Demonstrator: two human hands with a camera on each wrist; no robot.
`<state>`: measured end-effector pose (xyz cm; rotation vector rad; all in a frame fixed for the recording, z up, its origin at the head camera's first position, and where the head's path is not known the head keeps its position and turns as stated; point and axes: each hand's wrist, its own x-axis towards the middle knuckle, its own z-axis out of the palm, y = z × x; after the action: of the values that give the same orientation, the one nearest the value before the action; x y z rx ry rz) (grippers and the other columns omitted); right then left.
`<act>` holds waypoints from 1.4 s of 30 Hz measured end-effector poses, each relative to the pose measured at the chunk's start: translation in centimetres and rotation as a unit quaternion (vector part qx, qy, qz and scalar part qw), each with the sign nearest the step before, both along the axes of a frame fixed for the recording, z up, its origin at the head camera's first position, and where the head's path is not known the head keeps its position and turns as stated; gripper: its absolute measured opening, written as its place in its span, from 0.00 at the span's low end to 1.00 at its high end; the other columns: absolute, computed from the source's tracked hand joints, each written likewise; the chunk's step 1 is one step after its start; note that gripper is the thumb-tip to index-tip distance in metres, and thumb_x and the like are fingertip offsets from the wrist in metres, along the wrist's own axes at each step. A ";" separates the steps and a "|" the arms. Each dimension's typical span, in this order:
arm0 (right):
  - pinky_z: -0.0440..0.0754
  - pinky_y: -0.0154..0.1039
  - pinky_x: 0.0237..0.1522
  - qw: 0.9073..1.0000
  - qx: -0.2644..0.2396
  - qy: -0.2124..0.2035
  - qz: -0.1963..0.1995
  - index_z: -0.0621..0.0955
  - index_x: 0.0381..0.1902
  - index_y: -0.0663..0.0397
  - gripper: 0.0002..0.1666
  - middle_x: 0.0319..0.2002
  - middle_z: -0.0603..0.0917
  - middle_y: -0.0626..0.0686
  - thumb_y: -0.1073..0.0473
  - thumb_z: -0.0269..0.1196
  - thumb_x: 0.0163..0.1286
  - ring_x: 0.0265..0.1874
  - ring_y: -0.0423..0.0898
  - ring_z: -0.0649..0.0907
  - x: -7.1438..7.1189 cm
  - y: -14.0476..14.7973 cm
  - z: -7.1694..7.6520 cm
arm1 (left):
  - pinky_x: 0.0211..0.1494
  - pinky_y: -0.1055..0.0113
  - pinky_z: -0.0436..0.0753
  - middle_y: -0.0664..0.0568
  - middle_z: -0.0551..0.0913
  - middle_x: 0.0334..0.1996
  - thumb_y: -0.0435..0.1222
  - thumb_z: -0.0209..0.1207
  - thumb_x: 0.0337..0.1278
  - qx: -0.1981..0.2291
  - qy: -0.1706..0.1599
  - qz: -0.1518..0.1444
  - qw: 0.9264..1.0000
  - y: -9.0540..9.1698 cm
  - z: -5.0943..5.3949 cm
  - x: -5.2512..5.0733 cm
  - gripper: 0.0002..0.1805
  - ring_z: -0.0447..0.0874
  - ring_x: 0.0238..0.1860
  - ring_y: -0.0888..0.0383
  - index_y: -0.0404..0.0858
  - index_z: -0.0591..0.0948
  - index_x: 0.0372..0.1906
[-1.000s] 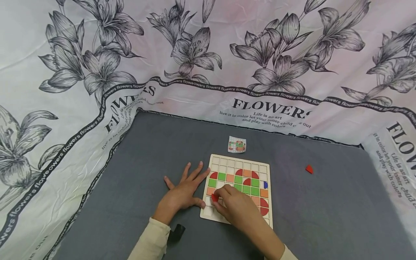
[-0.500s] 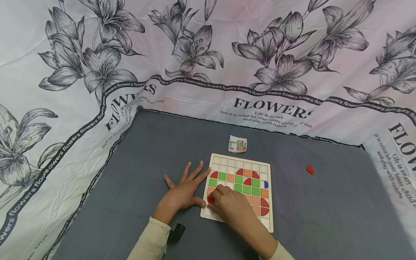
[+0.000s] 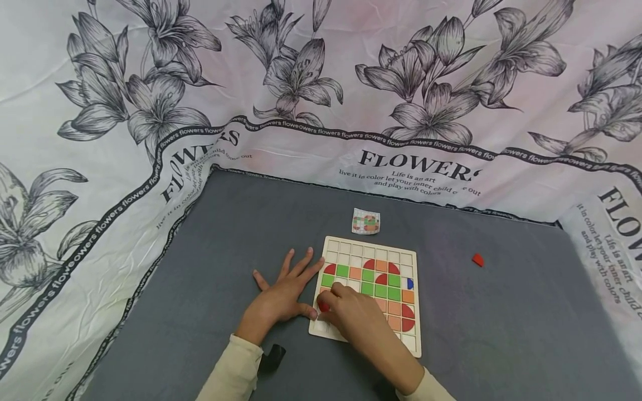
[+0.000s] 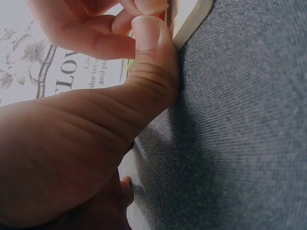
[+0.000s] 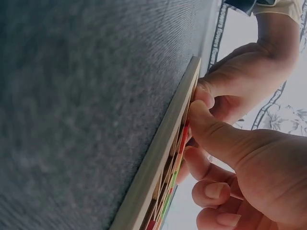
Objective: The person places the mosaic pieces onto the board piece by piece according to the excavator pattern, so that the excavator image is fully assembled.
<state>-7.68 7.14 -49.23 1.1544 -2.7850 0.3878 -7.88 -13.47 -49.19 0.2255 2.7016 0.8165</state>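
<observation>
A light wooden grid board [image 3: 356,250] lies on the grey cloth with green, orange and red tiles in several of its cells. My left hand [image 3: 281,298] lies spread at its left side, thumb and index fingertip touching the board's edge. Over the lower left cells, my right hand [image 3: 353,312] pinches a red tile [image 3: 323,306] with curled fingers; part of that tile is hidden beneath them. In the right wrist view the red tile [image 5: 184,135] sits at board level beside the thumb. The left thumb [image 4: 153,62] is close to the right fingertips in the left wrist view.
A small printed card [image 3: 366,221] with a coloured pattern lies beyond the board. One loose red tile [image 3: 478,260] rests on the cloth at the right. A blue tile [image 3: 410,284] is at the board's right edge. Flower-printed fabric [image 3: 301,150] borders the table.
The right hand has moved slightly left with the red tile, which now sits lower, over a cell in the board's left column. The left hand has stayed in place.
</observation>
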 end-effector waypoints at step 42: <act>0.70 0.38 0.16 0.973 -0.059 -0.024 -0.223 0.87 0.53 0.53 0.13 0.34 0.86 0.52 0.57 0.71 0.73 0.19 0.41 0.74 -6.0 14.0 3.6 | 0.61 0.11 0.22 0.58 0.46 0.87 0.50 0.81 0.42 -0.006 -0.004 0.000 1.000 0.1 0.2 0.0 0.64 0.28 0.87 0.43 0.60 0.57 0.86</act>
<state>-13.66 21.17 -45.61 0.4751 -2.8994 0.5267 -7.84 -13.39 -48.97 0.2193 2.6989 0.7981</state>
